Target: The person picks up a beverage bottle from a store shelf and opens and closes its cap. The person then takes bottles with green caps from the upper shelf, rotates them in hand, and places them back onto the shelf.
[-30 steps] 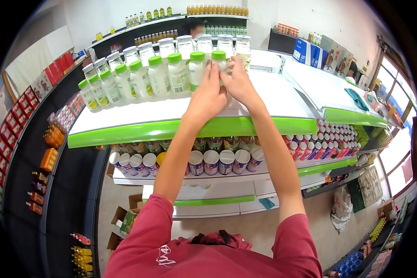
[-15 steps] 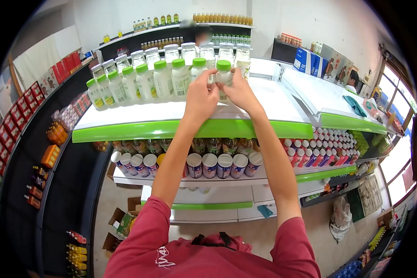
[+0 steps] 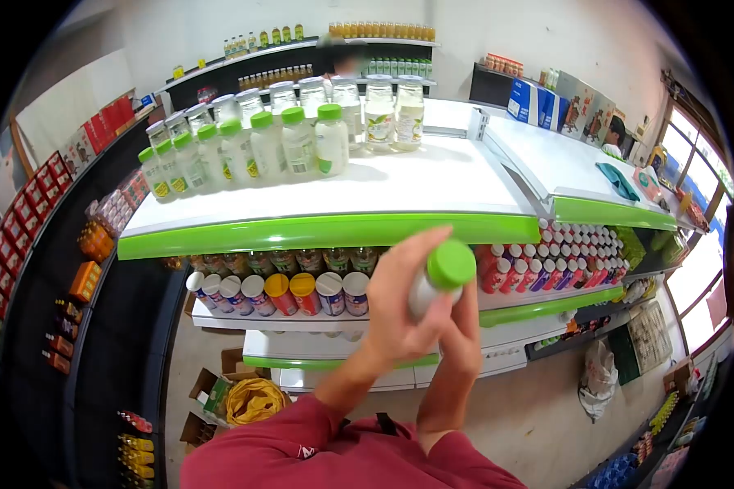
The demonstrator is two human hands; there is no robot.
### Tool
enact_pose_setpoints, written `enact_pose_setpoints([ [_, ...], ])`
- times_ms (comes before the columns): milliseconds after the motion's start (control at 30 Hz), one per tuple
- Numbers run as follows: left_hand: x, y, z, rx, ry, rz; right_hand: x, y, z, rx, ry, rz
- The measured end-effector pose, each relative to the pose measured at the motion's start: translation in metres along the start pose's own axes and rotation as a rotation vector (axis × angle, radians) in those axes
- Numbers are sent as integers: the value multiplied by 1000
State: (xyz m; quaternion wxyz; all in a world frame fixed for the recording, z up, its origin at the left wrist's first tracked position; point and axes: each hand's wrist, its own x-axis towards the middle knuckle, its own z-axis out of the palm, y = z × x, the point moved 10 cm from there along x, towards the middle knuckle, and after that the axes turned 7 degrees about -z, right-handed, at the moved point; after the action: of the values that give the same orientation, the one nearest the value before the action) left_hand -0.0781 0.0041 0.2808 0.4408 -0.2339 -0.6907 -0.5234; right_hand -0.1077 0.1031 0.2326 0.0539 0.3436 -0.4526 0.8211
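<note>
The green-capped bottle [image 3: 424,295] that stood at the right end of the near row has now left the upper shelf [image 3: 457,183], and it is held in the air on the near side of the green edge strip [image 3: 326,236]. Both hands grip it: the left hand [image 3: 393,314] has its fingers bent around the left side, and the right hand [image 3: 461,350] closes on the lower and right side. The green cap [image 3: 452,265] leans to the right and is still on. Some fingertips are hidden behind the bottle, so I cannot tell how each one presses. Because of this change, the near row ends with another green-capped one [image 3: 331,147], and bare white surface lies to its right. Behind this surface, two clear bottles [image 3: 380,122] at the right end of the far row are now seen more fully. White-lidded canisters [image 3: 330,295] stand on the level below, left of the hands.
</note>
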Motion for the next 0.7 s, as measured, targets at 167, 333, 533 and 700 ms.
enact_pose_setpoints([
  [167,-36,2,43,-147,-125,-71,-44,-14,-44,-99,227,9],
  [333,-60,-11,72,-227,-143,-182,-53,-16,-71,-145,282,-50],
  [533,-63,-11,81,-247,-113,-223,-54,-15,-86,-247,318,-30],
  [700,-64,-13,88,-241,-152,-227,-57,-17,-91,-240,328,-74],
])
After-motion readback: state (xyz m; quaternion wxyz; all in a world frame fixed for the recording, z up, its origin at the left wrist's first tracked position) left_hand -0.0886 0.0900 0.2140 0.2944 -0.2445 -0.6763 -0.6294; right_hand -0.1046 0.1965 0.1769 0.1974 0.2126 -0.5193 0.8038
